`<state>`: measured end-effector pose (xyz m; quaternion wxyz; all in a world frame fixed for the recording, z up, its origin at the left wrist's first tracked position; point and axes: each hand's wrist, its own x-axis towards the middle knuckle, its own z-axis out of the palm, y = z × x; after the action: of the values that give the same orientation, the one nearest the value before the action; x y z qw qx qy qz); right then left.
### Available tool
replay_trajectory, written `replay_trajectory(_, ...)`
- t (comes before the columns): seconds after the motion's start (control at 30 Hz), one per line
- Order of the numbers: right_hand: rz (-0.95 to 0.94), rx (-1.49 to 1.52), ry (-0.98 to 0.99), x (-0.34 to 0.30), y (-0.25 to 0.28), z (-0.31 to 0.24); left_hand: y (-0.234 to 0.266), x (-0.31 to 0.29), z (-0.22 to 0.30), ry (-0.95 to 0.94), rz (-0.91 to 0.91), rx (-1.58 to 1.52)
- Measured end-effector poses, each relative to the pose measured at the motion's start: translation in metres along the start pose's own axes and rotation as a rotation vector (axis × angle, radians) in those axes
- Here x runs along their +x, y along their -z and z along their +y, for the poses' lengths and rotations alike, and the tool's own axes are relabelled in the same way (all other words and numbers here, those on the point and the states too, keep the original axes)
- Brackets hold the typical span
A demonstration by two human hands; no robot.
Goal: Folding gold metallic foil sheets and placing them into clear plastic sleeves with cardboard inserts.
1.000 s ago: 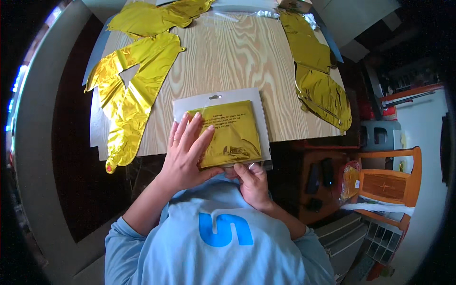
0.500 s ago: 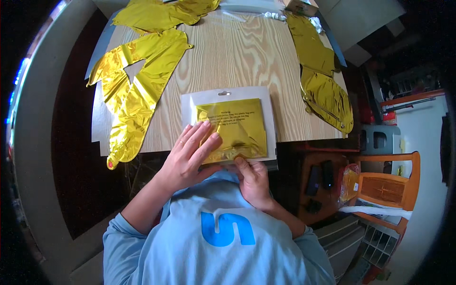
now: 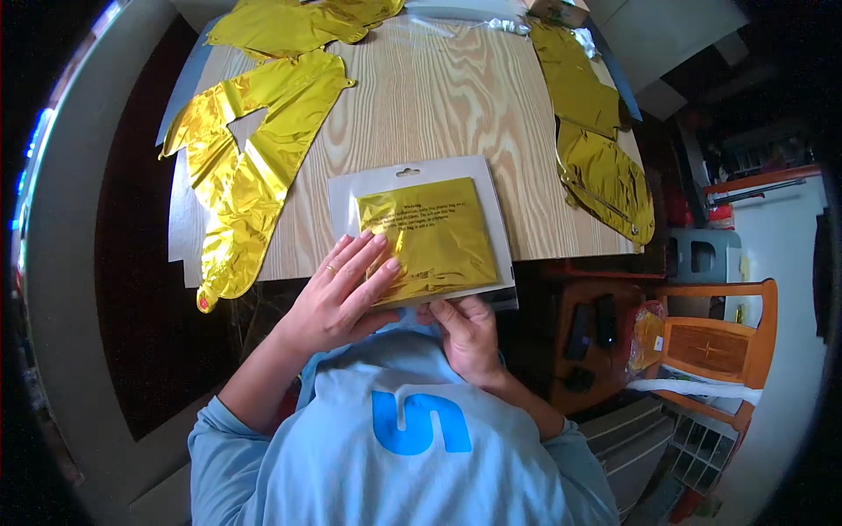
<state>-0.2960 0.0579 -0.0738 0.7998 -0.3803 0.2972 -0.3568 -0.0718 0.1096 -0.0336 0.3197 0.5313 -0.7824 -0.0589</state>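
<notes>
My light-blue shirt fills the foreground as my right hand pinches the near edge of a clear packet of folded gold foil, held at the near edge of the table. My left hand lies outstretched and unclenched over the packet's lower left corner, blocking part of the foil. To my right stand a wooden chair and a grey stool. Across the pale wood-grain table, a shiny gold foil shape spreads at left, a crumpled gold foil piece at right, and more gold foil beyond. Compared with half a second ago, the packet has turned slightly counter-clockwise and my right thumb has slid down off the foil; the table pieces lie unmoved. My right fingertips are tucked out of sight, the packet's underside is hidden, and the far foil and a cardboard box are cut off by the upper edge.
</notes>
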Motion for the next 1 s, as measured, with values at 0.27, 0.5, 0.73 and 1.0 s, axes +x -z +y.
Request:
replay_trajectory(0.27,0.084,0.072,-0.124,-0.002,0.003,0.002,-0.006,-0.006,-0.008,-0.065,-0.011,-0.018)
replay_trajectory(0.5,0.193,0.063,-0.08,0.0,-0.004,0.0,0.01,-0.001,-0.002,0.074,-0.038,-0.067)
replay_trajectory(0.73,0.213,-0.039,-0.095,0.005,0.0,0.009,0.002,0.038,0.011,0.236,-0.082,0.111)
replay_trajectory(1.0,-0.151,-0.276,-0.454,0.029,0.03,-0.042,-0.01,0.047,-0.017,0.108,-0.203,0.143)
